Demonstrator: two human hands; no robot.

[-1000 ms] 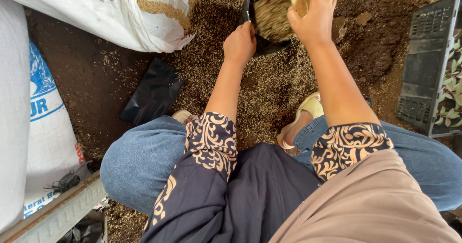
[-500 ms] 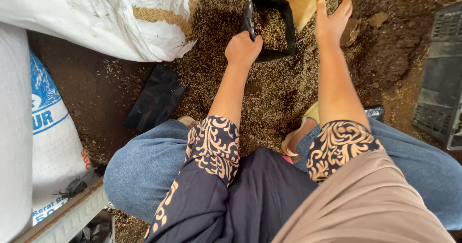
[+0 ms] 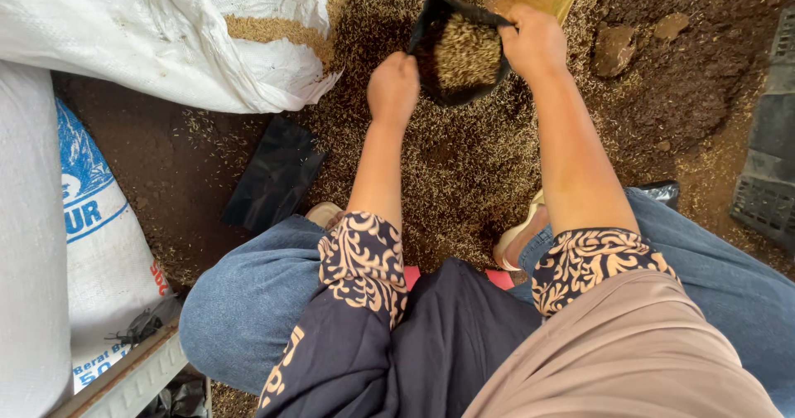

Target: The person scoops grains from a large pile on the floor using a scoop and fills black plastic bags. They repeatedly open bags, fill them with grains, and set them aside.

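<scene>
Both hands grip the black bag's [image 3: 460, 49] rim, left [image 3: 392, 89] and right [image 3: 534, 43], over the husk-strewn floor [image 3: 464, 169]. Best keep the mouth level so husks [image 3: 468, 49] stay in.

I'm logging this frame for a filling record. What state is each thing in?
Small black plastic bag: open, held up, filled with husks.
Left hand: gripping the bag's edge.
Right hand: gripping its other edge.
Flat black plastic bag: lying unfilled on the ground.
Large white woven sack: lying open, husks spilling.
</scene>
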